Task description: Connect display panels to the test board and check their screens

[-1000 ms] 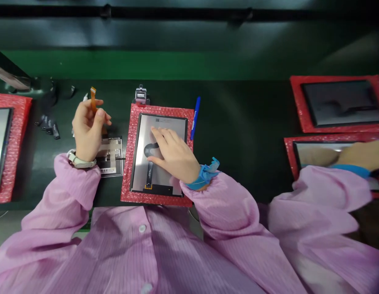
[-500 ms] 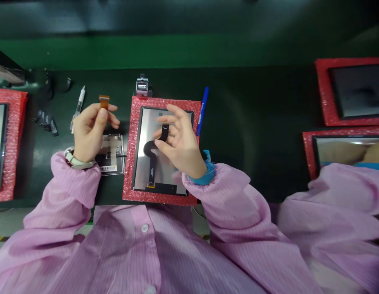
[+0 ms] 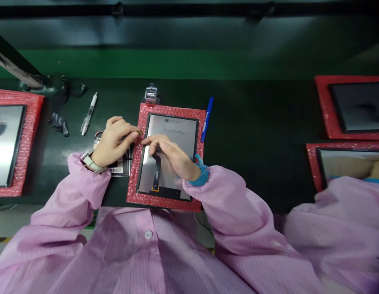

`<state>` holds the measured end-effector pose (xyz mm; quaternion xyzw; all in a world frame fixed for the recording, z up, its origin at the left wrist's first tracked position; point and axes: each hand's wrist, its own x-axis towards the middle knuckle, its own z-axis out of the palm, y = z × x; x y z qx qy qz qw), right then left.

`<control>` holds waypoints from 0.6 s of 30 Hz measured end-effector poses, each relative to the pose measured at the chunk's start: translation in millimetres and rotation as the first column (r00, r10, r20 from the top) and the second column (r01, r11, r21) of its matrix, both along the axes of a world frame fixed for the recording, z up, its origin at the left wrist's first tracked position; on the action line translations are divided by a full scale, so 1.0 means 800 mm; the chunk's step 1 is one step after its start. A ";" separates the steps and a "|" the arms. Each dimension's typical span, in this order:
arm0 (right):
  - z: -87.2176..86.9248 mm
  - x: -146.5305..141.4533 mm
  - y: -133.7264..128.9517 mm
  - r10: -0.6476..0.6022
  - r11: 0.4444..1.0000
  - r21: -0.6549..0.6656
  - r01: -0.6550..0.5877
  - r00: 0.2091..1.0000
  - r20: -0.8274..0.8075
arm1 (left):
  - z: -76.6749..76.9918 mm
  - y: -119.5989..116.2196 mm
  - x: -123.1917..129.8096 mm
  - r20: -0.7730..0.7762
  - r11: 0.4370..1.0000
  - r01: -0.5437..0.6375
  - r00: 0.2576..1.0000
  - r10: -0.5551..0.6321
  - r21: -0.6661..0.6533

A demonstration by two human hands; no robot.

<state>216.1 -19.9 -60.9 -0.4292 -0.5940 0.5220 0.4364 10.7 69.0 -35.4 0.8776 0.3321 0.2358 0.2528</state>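
Landmark: hand tally counter (image 3: 151, 94), metal, at the bench's far side. Blue marker (image 3: 207, 119) lies right of it and nearer the operator, tilted. Pen (image 3: 89, 114) with translucent barrel and white end lies well left, angled. Further left, small black strips (image 3: 59, 124) sit in a loose row. Far left: red bubble-wrap mat (image 3: 32, 118) bearing a display panel (image 3: 5, 143), cut off by the frame edge. Far right: two red bubble-wrap mats, one beyond the other. The farther (image 3: 322, 106) bears a dark panel (image 3: 361, 107); the nearer (image 3: 312, 163) bears a mirror-like panel (image 3: 345, 161). Beyond the counter: green backing strip (image 3: 189, 61), then black rail (image 3: 189, 11).
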 end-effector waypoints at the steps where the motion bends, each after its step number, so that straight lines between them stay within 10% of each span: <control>1: 0.002 0.002 0.002 0.013 1.000 0.014 -0.014 0.999 0.048 | 0.000 0.000 0.000 -0.021 1.000 0.014 1.000 -0.014 -0.011; 18: -0.016 0.001 0.020 -0.002 0.927 0.334 -0.172 0.887 0.462 | -0.007 -0.006 0.003 -0.191 0.974 0.219 0.960 -0.204 0.059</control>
